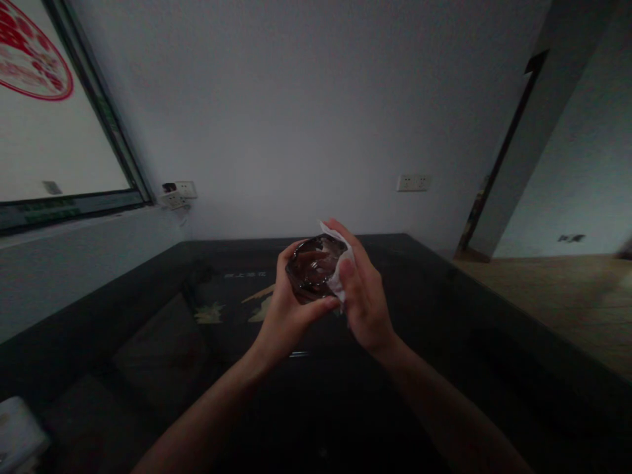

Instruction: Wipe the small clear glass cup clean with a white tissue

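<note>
A dark, clear glass bowl [316,266] with a scalloped rim is held up above the table, its open mouth tilted toward me. My left hand [291,293] is wrapped round its left and lower side, thumb along the near edge. A white tissue [340,273] lies over the right part of the rim. My right hand [364,289] is closed on that tissue, pressing it against the bowl's right side, with the thumb toward the inside. The bowl's underside and some of the fingers behind it are hidden.
The dark glossy table [434,336] reaches to the wall, with pale printed decoration [210,313] on its surface. At the lower left edge is a white box-like object [20,431]. Wall sockets [413,183] sit above the table, and a window [64,118] is on the left.
</note>
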`<action>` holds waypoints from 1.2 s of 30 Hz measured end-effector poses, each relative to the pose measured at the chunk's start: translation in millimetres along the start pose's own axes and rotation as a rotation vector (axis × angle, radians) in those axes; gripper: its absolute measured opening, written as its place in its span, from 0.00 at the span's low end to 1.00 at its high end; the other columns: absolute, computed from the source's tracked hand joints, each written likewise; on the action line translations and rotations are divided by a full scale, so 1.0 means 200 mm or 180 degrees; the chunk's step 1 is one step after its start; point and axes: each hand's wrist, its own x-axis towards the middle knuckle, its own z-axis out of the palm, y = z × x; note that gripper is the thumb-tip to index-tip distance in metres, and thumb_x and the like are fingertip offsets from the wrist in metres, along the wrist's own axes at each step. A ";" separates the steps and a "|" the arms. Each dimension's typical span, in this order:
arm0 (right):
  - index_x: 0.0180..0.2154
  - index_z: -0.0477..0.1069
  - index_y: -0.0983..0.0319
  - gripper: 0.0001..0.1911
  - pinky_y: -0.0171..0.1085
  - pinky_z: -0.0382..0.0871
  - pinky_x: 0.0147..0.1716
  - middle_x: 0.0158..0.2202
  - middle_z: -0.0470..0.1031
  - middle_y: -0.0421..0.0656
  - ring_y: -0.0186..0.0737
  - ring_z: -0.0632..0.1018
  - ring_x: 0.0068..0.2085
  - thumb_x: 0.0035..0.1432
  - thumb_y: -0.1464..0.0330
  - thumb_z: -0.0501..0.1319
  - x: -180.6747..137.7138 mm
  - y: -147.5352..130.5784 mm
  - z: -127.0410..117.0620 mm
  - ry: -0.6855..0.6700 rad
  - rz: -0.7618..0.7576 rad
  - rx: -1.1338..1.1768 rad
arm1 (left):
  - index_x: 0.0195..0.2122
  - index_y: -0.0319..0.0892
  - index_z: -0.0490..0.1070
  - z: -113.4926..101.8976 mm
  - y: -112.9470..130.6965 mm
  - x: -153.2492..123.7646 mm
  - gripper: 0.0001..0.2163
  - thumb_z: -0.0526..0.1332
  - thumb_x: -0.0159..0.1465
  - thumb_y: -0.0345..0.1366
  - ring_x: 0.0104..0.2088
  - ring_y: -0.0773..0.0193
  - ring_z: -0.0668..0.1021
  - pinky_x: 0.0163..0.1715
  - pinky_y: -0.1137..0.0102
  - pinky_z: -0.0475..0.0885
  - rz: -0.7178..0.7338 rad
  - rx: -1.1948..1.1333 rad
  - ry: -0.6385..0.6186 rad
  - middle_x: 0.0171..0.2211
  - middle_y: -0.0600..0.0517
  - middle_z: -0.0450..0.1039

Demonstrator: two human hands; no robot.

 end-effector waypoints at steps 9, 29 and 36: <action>0.50 0.69 0.54 0.21 0.49 0.72 0.51 0.51 0.75 0.42 0.43 0.76 0.52 0.65 0.54 0.45 0.03 -0.01 -0.02 -0.0126 0.0487 0.0380 | 0.53 0.47 0.54 0.01 0.00 0.00 0.37 0.73 0.46 0.44 0.54 0.50 0.71 0.54 0.55 0.68 0.0080 -0.0062 -0.0170 0.53 0.43 0.66; 0.56 0.63 0.55 0.22 0.51 0.61 0.59 0.59 0.66 0.45 0.45 0.68 0.59 0.63 0.58 0.52 -0.03 -0.07 -0.01 0.0095 -0.0334 -0.0380 | 0.52 0.46 0.55 0.00 0.03 0.00 0.34 0.72 0.49 0.43 0.53 0.52 0.73 0.52 0.58 0.70 0.0069 -0.0050 -0.0203 0.52 0.44 0.69; 0.47 0.71 0.56 0.21 0.48 0.75 0.46 0.44 0.79 0.44 0.43 0.78 0.47 0.66 0.56 0.44 0.05 -0.04 -0.03 -0.0149 0.0719 0.0672 | 0.54 0.47 0.53 0.02 0.01 -0.01 0.39 0.73 0.46 0.46 0.54 0.51 0.72 0.53 0.57 0.69 0.0058 -0.0191 -0.0270 0.54 0.44 0.67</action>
